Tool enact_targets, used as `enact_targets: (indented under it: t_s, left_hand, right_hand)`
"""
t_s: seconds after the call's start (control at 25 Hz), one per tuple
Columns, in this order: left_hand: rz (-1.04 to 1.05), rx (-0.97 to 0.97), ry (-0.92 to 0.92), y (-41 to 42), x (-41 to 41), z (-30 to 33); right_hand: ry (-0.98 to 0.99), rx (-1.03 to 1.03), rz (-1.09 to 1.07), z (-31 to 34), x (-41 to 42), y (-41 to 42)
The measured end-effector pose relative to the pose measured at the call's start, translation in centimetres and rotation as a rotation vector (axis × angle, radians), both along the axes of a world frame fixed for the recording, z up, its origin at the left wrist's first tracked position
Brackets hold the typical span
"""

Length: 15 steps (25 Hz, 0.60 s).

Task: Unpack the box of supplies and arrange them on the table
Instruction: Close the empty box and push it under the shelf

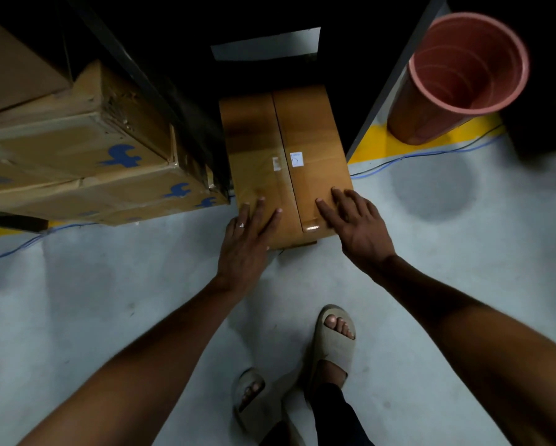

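A brown cardboard box (283,146) lies on the pale floor, its two top flaps closed and sealed with clear tape along the middle seam. It reaches back into a dark gap under a black frame. My left hand (247,243) rests flat on the near left part of the box top, fingers straight, a ring on one finger. My right hand (350,223) lies flat on the near right part of the top, fingers spread. Neither hand grips anything.
Stacked cardboard cartons (86,162) with blue logos stand left of the box. A stack of terracotta plastic pots (456,82) stands at the right on a yellow floor stripe (376,146). A blue cable (424,154) runs along the floor. My sandalled feet (331,342) are below.
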<state>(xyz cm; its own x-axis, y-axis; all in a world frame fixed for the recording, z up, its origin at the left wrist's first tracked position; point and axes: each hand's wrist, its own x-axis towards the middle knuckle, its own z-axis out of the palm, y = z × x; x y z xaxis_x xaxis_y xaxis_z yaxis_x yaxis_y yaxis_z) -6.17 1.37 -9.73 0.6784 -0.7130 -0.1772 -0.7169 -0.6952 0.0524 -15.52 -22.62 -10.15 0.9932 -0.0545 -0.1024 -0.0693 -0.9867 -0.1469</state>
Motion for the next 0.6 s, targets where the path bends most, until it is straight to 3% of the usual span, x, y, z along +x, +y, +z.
enact_targets:
  t_s: [0.28,0.44,0.6]
  left_hand:
    - [0.055,0.085,-0.044,-3.0,6.9,2.0]
    - [0.094,0.075,-0.04,-3.2,5.4,2.4]
    - [0.204,0.048,0.158,-2.9,0.8,0.9]
  right_hand:
    - [-0.056,0.065,-0.106,2.6,7.0,0.9]
    - [-0.171,0.137,-0.16,1.2,6.4,2.2]
    - [0.018,0.096,-0.167,-0.7,3.3,4.5]
